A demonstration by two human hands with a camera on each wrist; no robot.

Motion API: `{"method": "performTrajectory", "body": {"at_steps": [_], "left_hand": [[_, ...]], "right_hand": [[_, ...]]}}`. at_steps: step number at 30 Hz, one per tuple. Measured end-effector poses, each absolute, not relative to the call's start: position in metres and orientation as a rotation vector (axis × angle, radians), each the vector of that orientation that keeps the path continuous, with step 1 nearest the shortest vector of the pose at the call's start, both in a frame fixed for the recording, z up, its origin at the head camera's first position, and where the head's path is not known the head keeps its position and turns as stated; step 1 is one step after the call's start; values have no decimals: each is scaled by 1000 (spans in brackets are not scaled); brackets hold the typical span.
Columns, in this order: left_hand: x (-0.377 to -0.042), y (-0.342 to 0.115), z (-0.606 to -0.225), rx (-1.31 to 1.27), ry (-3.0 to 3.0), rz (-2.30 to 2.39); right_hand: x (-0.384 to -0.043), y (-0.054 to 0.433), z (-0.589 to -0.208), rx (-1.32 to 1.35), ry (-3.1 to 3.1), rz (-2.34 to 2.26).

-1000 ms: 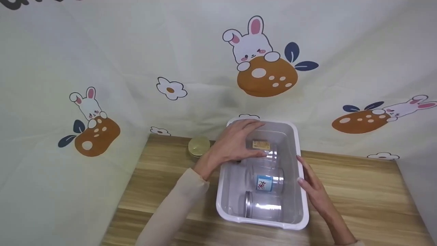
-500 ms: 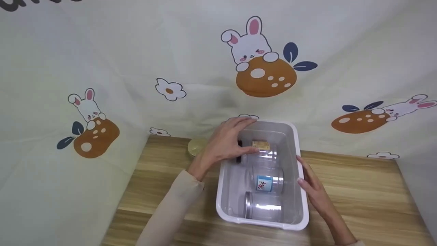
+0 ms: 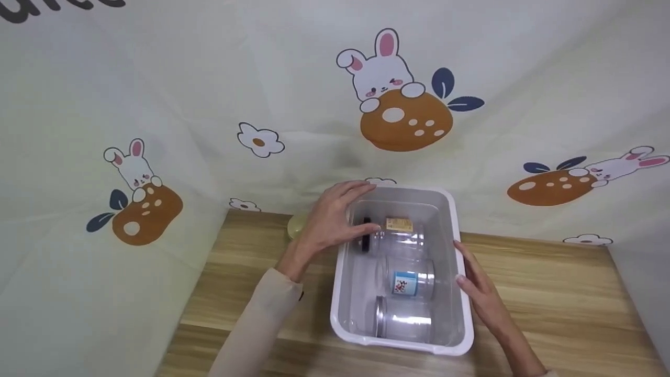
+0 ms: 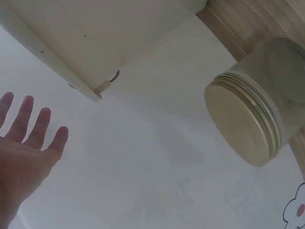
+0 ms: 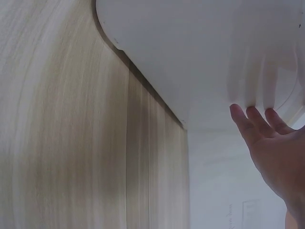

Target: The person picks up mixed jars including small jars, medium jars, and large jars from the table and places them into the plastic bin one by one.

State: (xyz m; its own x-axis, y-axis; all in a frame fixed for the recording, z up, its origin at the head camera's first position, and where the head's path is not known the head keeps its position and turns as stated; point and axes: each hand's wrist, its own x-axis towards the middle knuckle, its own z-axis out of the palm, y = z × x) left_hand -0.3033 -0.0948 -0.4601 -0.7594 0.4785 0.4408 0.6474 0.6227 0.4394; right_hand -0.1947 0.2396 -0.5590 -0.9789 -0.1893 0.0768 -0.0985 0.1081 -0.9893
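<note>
A white plastic bin (image 3: 337, 309) on the wooden table holds three clear jars lying on their sides: a black-lidded jar (image 3: 403, 242) at the far end, a jar with a blue label (image 3: 405, 284) in the middle, and a silver-lidded jar (image 3: 408, 320) nearest. My left hand (image 3: 332, 217) hovers at the bin's far left rim, fingers extended and thumb stretched over the black-lidded jar's lid end; it holds nothing. In the left wrist view its fingers are spread. My right hand (image 3: 484, 296) touches the bin's right side; its straight fingers (image 5: 245, 126) press the outer wall.
Left of the bin stands a jar with a pale yellow lid (image 4: 238, 125), partly hidden behind my left hand in the head view. A cream cloth backdrop (image 3: 293, 78) with rabbit prints rises behind the table and on both sides. Wooden tabletop (image 3: 555, 298) extends to the right.
My left hand has drawn back leftward from over the black-lidded jar to the bin's left rim, uncovering the black lid. My right hand has stayed on the bin's right side.
</note>
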Motion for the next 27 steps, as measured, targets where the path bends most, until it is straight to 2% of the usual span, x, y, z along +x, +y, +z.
{"method": "performTrajectory", "body": {"at_steps": [17,27], "left_hand": [[-302,-111,-476,-779,-2562,-965],[-308,-125,-486,-666,-2484,-1189]], "right_hand": [[-189,239,-560,-238,2302,-2015],[-192,239,-559,-294,2327,-1992]]}}
